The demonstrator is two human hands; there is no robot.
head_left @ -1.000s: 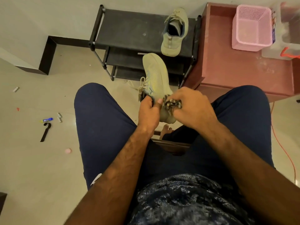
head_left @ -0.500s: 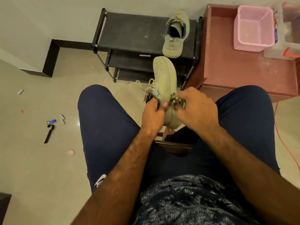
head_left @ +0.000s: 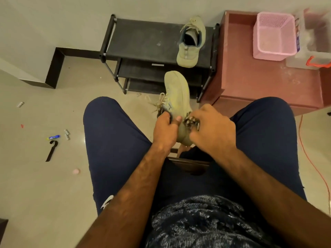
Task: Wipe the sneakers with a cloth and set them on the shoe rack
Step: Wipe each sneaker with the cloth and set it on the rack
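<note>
Seated, knees apart. My left hand [head_left: 165, 129] grips the sneaker [head_left: 177, 93] at the collar, thumb on its side. The shoe is held between my knees, tipped over, toe pointing away at the rack [head_left: 143, 42]. My right hand [head_left: 213, 131] is curled round the cloth [head_left: 191, 121], pressed against the heel end. Farther out, the second sneaker [head_left: 190, 43] sits on the rack's top shelf, right end, toe toward me. A basket [head_left: 274, 36] sits on the cabinet [head_left: 259, 81] just right of the rack.
</note>
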